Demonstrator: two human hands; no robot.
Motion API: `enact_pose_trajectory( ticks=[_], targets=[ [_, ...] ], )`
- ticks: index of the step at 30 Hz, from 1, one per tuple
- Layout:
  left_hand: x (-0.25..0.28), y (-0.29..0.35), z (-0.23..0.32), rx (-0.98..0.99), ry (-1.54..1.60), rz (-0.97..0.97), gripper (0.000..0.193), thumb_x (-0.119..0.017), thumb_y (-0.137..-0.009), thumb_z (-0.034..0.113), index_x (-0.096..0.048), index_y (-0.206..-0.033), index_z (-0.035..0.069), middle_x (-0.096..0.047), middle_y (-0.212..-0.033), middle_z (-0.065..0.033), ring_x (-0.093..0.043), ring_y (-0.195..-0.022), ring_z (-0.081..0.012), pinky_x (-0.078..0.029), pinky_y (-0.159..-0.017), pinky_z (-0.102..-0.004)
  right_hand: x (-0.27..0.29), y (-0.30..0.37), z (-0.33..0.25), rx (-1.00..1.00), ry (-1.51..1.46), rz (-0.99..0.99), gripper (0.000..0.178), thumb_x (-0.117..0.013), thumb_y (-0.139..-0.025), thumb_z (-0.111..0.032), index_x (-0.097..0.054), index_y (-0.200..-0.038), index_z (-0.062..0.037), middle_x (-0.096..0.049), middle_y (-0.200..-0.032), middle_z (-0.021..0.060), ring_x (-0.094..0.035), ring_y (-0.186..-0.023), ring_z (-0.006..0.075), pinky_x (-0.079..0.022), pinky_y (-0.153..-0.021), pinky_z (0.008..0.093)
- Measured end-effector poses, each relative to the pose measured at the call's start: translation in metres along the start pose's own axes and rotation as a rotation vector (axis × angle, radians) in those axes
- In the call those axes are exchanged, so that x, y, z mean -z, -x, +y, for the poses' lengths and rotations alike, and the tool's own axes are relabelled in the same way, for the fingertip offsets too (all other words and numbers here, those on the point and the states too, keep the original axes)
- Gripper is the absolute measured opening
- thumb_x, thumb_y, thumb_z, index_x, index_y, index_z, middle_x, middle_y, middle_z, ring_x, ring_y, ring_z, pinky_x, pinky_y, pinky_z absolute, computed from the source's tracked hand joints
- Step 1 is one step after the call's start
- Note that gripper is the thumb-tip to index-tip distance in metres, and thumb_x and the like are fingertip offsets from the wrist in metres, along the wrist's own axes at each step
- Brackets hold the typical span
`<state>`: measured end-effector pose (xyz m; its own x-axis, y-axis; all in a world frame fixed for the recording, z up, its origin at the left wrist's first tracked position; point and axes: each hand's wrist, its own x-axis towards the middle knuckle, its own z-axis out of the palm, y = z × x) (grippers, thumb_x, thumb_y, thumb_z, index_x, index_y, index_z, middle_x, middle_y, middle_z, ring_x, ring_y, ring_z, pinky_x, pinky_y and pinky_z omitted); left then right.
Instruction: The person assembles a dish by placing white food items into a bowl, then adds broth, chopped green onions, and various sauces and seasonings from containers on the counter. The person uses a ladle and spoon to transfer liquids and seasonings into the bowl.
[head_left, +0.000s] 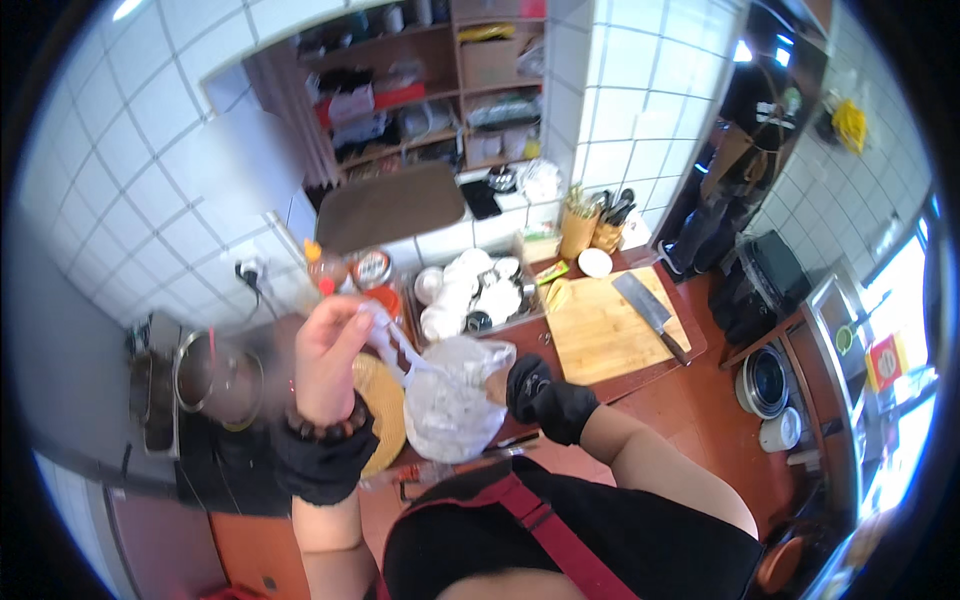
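My left hand [330, 345] is raised and closed, pinching a stretched handle of a thin white plastic bag [455, 415]. The bag hangs at the counter's near edge, bulging and wrinkled; its contents cannot be made out. From the right, my right hand [496, 386] reaches to the bag's mouth, and its fingers are hidden by the plastic. Below the bag's left side lies a round woven mat [380, 410]. Behind the bag stands a tray [535, 325] filled with white cups and a few dark ones. Jars with red and orange lids [383, 298] are beside my left hand.
To the right, a cleaver [650, 313] lies on a wooden cutting board [590, 345]. Utensil holders [578, 232] and a white bowl [595, 263] stand behind it. A metal pot [225, 380] is at left. A person in an apron [745, 150] stands in the doorway.
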<state>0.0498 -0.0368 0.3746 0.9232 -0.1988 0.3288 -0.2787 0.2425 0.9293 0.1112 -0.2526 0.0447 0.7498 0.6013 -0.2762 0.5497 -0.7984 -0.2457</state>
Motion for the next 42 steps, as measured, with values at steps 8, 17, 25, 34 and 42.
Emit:
enact_pose_trajectory(
  ticks=[8,17,25,34,42],
  targets=[
    [-0.027,-0.016,0.051,-0.312,0.041,-0.03,0.014,-0.054,-0.09,0.015,-0.053,-0.097,0.002,-0.055,-0.092,-0.0069,-0.053,-0.082,-0.0153,-0.042,-0.08,-0.0301,0.0,0.002,-0.002,0.001,-0.037,0.114,0.028,-0.053,-0.085,-0.032,-0.066,-0.09,-0.0066,-0.065,-0.086,0.0145,-0.062,-0.081,0.0314,-0.049,-0.072,0.0421],
    [-0.036,-0.018,0.052,-0.282,0.102,-0.046,0.016,-0.055,-0.089,0.014,-0.053,-0.095,-0.001,-0.058,-0.089,-0.0133,-0.058,-0.082,-0.0218,-0.047,-0.075,-0.0343,0.025,0.023,-0.011,0.148,-0.191,0.348,0.031,-0.05,-0.088,-0.033,-0.065,-0.093,-0.0061,-0.066,-0.086,0.0137,-0.063,-0.079,0.0306,-0.05,-0.07,0.0428],
    [-0.03,-0.003,-0.006,0.099,0.141,-0.058,0.011,-0.056,-0.087,0.003,-0.056,-0.097,0.001,-0.063,-0.089,-0.0059,-0.059,-0.08,-0.0131,-0.047,-0.075,-0.0264,0.108,0.058,-0.054,0.346,-1.897,-0.102,0.057,-0.034,-0.095,-0.051,-0.042,-0.13,-0.0076,-0.051,-0.123,0.0104,-0.057,-0.104,0.0248,-0.052,-0.075,0.0344],
    [-0.024,0.0,-0.039,-0.189,-0.776,-0.454,0.007,-0.064,-0.081,0.013,-0.062,-0.082,0.006,-0.06,-0.081,-0.0022,-0.054,-0.079,-0.018,-0.04,-0.077,-0.03,0.144,0.081,-0.076,0.518,-2.171,-0.148,0.067,-0.028,-0.091,-0.06,-0.035,-0.135,-0.0094,-0.05,-0.126,0.0123,-0.055,-0.109,0.0291,-0.051,-0.077,0.0357],
    [-0.003,0.007,-0.062,-0.38,-1.252,-0.305,0.015,-0.064,-0.076,0.022,-0.065,-0.085,0.011,-0.057,-0.09,-0.0024,-0.051,-0.094,-0.0222,-0.032,-0.092,-0.0427,0.148,0.075,-0.058,0.323,-2.109,-0.001,0.061,-0.028,-0.094,-0.055,-0.039,-0.131,-0.0078,-0.052,-0.123,0.0113,-0.057,-0.105,0.0289,-0.052,-0.074,0.0371]
  ],
)
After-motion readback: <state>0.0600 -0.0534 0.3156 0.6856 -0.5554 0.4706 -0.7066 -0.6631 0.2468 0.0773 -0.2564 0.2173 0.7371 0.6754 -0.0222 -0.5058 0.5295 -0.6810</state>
